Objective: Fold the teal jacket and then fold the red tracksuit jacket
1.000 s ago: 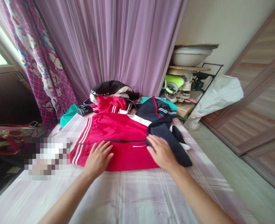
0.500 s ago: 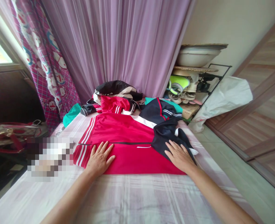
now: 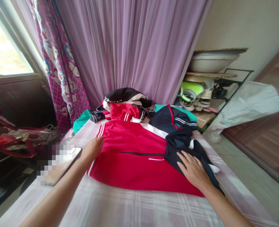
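A red, white and navy zip jacket lies spread on the bed, its white-striped hem to the left and its navy shoulder and sleeve to the right. My left hand is at the hem, near the lower end of the zip. Its fingers are drawn together on the cloth, with the fingertips partly hidden. Flat on the navy part rests my right hand, fingers spread and pressing down. Beside my left forearm lies a phone, partly blurred out.
Behind the jacket is a heap of black, red and white clothes, with a teal cloth to its left. A purple curtain hangs behind. On the right stand a shoe rack with a basin and a white plastic bag.
My left hand has lifted from lying flat on the red cloth and moved to the hem, its fingers closing. My right hand stays on the navy part. The view has shifted slightly left.
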{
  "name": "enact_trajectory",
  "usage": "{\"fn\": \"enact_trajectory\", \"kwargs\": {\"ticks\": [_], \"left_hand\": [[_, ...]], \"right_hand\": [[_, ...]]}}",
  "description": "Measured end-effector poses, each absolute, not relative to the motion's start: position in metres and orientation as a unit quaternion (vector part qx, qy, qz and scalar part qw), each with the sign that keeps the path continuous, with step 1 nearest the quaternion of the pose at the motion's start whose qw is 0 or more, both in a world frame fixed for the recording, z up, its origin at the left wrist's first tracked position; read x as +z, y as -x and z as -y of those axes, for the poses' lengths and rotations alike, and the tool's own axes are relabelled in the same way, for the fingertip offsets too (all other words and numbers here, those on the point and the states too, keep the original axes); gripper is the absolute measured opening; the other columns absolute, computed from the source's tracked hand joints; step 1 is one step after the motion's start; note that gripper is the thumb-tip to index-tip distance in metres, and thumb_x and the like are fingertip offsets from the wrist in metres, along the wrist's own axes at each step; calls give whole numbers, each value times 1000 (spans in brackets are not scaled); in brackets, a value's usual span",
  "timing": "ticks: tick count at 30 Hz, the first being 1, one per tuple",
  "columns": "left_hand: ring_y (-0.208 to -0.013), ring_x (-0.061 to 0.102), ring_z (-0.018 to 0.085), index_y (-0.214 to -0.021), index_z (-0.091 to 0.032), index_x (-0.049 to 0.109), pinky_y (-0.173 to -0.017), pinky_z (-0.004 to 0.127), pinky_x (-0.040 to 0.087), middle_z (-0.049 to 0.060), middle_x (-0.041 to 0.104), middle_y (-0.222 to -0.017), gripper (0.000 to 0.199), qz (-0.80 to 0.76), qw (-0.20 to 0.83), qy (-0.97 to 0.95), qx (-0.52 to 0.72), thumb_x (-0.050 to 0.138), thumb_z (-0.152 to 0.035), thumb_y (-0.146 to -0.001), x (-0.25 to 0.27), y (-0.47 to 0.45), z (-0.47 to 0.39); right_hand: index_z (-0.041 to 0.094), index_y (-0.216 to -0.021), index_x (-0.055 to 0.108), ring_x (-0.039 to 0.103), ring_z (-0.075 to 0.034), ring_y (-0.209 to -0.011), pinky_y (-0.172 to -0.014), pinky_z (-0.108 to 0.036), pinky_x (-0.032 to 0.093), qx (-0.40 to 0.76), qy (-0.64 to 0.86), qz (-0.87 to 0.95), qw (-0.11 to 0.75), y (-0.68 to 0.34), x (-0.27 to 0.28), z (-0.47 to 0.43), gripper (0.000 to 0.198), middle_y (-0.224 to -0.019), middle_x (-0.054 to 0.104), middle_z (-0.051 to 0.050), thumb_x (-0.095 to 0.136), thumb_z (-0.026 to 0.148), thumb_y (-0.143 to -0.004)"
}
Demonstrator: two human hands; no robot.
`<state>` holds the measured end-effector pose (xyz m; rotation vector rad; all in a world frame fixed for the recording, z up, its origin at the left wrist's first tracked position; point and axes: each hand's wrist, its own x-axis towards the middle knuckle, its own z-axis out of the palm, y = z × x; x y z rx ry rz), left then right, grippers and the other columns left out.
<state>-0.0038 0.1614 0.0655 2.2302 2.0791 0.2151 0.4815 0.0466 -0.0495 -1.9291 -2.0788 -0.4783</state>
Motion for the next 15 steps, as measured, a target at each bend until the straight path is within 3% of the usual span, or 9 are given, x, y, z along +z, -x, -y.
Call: {"fn": "enact_trajectory", "kwargs": {"ticks": [5,11,15], "left_hand": [[-110,66,30,-123,-13,65,-90,35,49,17,70,-121,47,-759,56,-648,38,44,-39,-90,61,41,-222],[-101,68,30,-96,-19,74,-76,31,49,12,75,-106,36,-778,109,-618,24,60,-45,-76,39,44,-244],[-102,68,29,-97,-20,73,-74,29,49,12,75,-109,37,-780,135,-610,43,62,-46,-75,37,33,-248]], "right_hand": [[25,-131,62,58,-25,-122,-103,-45,44,-174,654,721,146,-478,-49,-47,45,-136,62,-10,36,39,-96],[24,-128,63,60,-26,-119,-101,-45,46,-182,645,725,160,-483,-52,-48,46,-134,63,-10,35,41,-96],[23,-127,64,61,-25,-119,-99,-43,47,-178,646,724,164,-482,-50,-47,47,-133,64,-11,36,42,-95]]}}
